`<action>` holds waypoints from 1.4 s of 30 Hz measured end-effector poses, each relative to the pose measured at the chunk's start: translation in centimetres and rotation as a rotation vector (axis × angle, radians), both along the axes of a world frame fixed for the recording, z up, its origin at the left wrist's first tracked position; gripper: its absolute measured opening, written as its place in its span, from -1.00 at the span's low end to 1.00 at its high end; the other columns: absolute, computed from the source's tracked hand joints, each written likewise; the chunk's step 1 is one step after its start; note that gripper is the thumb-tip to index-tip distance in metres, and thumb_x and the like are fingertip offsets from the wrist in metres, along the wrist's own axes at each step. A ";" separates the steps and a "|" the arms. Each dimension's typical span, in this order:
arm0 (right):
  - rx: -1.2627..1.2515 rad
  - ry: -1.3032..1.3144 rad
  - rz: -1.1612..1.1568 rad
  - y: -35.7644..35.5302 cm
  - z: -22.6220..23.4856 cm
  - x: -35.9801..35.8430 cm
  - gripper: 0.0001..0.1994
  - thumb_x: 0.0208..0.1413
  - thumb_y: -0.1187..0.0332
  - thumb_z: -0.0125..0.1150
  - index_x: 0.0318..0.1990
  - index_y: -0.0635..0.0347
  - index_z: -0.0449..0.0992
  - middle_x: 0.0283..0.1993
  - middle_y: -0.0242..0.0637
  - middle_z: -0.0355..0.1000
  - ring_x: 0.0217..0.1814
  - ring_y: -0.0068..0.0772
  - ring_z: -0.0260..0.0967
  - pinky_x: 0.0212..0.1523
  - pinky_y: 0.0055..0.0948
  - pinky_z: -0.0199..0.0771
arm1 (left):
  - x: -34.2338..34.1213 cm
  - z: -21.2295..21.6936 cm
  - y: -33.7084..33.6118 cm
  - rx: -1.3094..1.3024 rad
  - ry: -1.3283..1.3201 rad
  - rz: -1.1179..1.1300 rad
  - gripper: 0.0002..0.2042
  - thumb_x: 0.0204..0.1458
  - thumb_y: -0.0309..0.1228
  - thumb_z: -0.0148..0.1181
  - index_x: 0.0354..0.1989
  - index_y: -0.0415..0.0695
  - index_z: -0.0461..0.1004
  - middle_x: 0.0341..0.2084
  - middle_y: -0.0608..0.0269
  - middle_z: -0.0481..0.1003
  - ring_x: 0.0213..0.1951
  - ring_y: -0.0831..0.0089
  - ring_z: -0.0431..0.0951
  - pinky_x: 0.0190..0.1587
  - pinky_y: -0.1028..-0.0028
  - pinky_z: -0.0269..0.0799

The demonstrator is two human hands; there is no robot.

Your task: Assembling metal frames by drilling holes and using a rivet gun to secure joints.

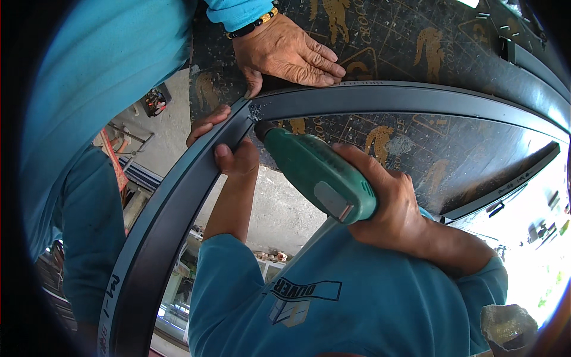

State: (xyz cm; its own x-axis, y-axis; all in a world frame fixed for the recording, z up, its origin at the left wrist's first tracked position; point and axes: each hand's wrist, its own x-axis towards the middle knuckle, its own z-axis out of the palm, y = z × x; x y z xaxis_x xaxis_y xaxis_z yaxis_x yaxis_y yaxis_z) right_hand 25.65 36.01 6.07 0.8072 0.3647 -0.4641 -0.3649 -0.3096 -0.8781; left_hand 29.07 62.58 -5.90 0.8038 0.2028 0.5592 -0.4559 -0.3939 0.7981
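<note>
My right hand (389, 199) is wrapped round a green power drill (312, 166). The drill's nose points up and left into the inner corner where two dark grey metal profiles meet, and small pale shavings (254, 110) lie there. With my left hand (239, 157) I grip the left profile (169, 220) just below that corner, thumb on the near face and fingers over the far edge. The other profile (410, 100) runs off to the right from the corner. The drill's very tip is hard to make out.
A co-worker's hand (285, 53), with a beaded bracelet, rests on the tabletop by the corner, touching the right profile's far edge. The dark printed tabletop (386, 53) lies beneath. Another grey profile piece (505, 190) is at the right. Tools (156, 101) sit on the floor at left.
</note>
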 end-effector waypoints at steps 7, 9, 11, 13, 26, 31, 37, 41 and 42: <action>-0.031 -0.029 0.053 0.1 0.2 0.2 -0.25 -0.24 0.47 0.33 0.24 -0.04 0.24 -0.16 -0.01 0.52 -0.22 0.05 0.53 -0.25 -0.12 0.57 | -0.2 0.2 0.1 -0.034 0.040 -0.031 -0.67 0.08 -0.17 -0.05 -0.19 -0.20 0.19 -0.37 0.07 0.37 -0.28 0.29 0.47 -0.19 0.26 0.50; -0.035 -0.034 0.062 0.3 0.1 -0.1 -0.25 -0.24 0.46 0.33 0.24 -0.03 0.24 -0.16 -0.01 0.51 -0.22 0.04 0.53 -0.24 -0.12 0.57 | -0.2 0.1 0.0 -0.058 0.037 -0.023 -0.67 0.08 -0.17 -0.04 -0.19 -0.20 0.19 -0.36 0.06 0.37 -0.28 0.29 0.47 -0.17 0.23 0.49; 0.004 -0.033 -0.021 0.5 0.0 -0.3 -0.25 -0.24 0.45 0.34 0.24 -0.01 0.24 -0.16 -0.01 0.51 -0.21 0.01 0.54 -0.26 -0.12 0.57 | -0.3 0.0 -0.2 -0.087 0.032 -0.020 -0.66 0.08 -0.16 -0.02 -0.19 -0.20 0.19 -0.36 0.06 0.37 -0.28 0.28 0.46 -0.15 0.21 0.48; -0.023 -0.048 0.005 0.5 -0.1 -0.5 -0.24 -0.24 0.45 0.35 0.24 0.00 0.24 -0.17 -0.02 0.51 -0.22 0.01 0.54 -0.27 -0.12 0.57 | -0.5 0.0 -0.3 -0.129 0.065 0.008 -0.63 0.09 -0.11 0.01 -0.18 -0.19 0.19 -0.35 0.06 0.38 -0.28 0.26 0.46 -0.13 0.18 0.46; -0.027 0.017 0.150 0.0 -0.1 1.9 -0.23 -0.26 0.50 0.27 0.26 -0.01 0.21 -0.24 0.01 0.52 -0.26 0.08 0.53 -0.29 -0.09 0.54 | -0.1 -0.4 -0.1 0.001 0.015 0.045 -0.63 0.07 -0.11 -0.02 -0.20 -0.19 0.18 -0.39 0.06 0.39 -0.32 0.26 0.47 -0.19 0.23 0.50; -0.024 0.111 0.145 0.6 -0.9 3.5 -0.27 -0.24 0.57 0.28 0.24 0.18 0.23 -0.08 0.03 0.50 -0.08 -0.01 0.53 -0.11 -0.27 0.55 | 0.3 -0.4 -0.1 0.051 -0.033 0.083 -0.65 0.05 -0.13 -0.10 -0.23 -0.21 0.17 -0.45 0.08 0.39 -0.40 0.26 0.49 -0.31 0.30 0.53; 0.197 0.362 -0.088 -0.1 -1.8 4.6 -0.49 -0.19 0.55 0.20 0.05 0.28 0.38 -0.39 -0.13 0.47 -0.39 -0.36 0.49 -0.27 -0.37 0.49 | 0.5 -0.6 0.0 0.057 -0.054 0.082 -0.66 0.00 -0.19 -0.09 -0.22 -0.25 0.19 -0.47 0.03 0.40 -0.44 0.26 0.49 -0.37 0.33 0.52; 0.221 0.571 -0.146 -0.5 -2.6 4.1 -0.62 -0.14 0.51 0.25 -0.09 0.36 0.40 -0.34 -0.21 0.48 -0.38 -0.48 0.43 -0.32 -0.44 0.45 | 0.6 -0.5 -0.2 0.030 -0.090 0.084 -0.63 -0.07 -0.24 -0.06 -0.23 -0.34 0.22 -0.48 -0.02 0.38 -0.44 0.22 0.48 -0.39 0.33 0.50; 0.262 0.514 -0.157 -0.5 -2.7 3.7 -0.62 -0.14 0.51 0.25 -0.09 0.36 0.40 -0.34 -0.21 0.48 -0.38 -0.48 0.43 -0.32 -0.44 0.45 | 0.7 -0.5 -0.3 0.034 -0.090 0.088 -0.63 -0.07 -0.24 -0.06 -0.23 -0.34 0.22 -0.48 -0.02 0.38 -0.44 0.22 0.48 -0.39 0.33 0.50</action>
State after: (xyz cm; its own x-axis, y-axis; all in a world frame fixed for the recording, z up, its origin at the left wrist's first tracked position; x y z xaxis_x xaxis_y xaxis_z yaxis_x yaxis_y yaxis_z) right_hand 29.30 35.50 3.36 0.5567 0.4140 -0.7202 -0.7870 -0.0148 -0.6168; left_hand 29.73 62.28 -6.44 0.7301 0.2504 0.6358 -0.4871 -0.4619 0.7412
